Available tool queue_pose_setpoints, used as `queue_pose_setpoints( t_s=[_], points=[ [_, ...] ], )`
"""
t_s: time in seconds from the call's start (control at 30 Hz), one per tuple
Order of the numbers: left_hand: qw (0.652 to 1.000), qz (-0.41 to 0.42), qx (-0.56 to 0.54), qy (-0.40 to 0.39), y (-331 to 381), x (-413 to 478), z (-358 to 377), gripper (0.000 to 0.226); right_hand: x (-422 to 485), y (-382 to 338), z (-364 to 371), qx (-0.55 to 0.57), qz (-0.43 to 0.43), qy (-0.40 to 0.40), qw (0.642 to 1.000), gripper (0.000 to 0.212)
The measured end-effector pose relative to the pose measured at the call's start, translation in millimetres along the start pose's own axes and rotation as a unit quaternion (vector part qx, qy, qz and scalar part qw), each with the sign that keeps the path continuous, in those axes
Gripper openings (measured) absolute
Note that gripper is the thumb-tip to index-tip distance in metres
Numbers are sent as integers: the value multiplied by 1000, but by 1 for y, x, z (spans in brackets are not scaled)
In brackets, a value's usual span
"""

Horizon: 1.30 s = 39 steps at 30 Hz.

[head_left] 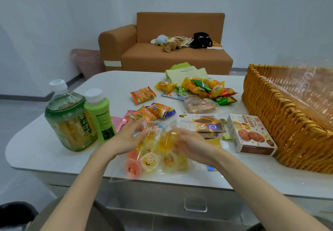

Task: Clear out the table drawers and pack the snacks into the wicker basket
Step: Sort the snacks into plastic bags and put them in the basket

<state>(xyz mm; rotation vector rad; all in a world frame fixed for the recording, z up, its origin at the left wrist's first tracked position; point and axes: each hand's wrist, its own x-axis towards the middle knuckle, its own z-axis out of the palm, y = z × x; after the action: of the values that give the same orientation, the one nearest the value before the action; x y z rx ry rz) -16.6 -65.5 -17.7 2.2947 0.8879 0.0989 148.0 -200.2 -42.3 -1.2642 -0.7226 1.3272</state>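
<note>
hands (127,137) on jelly bag (155,158), basket (266,104) (plastic-lined)

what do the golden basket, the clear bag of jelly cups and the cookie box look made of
Golden woven basket: wicker, glossy interlaced strands, clear film lining inside. Clear bag of jelly cups: thin soft plastic, crinkled and see-through. White-and-brown cookie box: probably printed cardboard, with sharp folded edges.
</note>
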Motion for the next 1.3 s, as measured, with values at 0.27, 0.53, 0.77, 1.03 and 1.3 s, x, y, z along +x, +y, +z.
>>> queue_pose_setpoints(
  t_s=[0.27, 0.53, 0.77, 1.03, 1.3],
  points=[
    [1000, 2, 11, -15, -3, 3, 1, 68, 14, 13, -4, -545, -109, 127, 822, 12],
    [999, -11, 51, -1, 0, 9, 9, 76, -8, -12, -25, -430, -84, 97, 894, 14],
    [997, -43, 63, 15, 33, 18, 21, 69, -8, 4, -14, -281, -4, 58, 958, 29],
    [991, 67, 64, 98, 56, 45, 30, 59, -20, -47, -60, -278, -70, 224, 931, 20],
    [984, 127, 38, 119, 98, 100, 45, 51, 16, -59, -122, -455, -155, 417, 772, 24]
  ],
)
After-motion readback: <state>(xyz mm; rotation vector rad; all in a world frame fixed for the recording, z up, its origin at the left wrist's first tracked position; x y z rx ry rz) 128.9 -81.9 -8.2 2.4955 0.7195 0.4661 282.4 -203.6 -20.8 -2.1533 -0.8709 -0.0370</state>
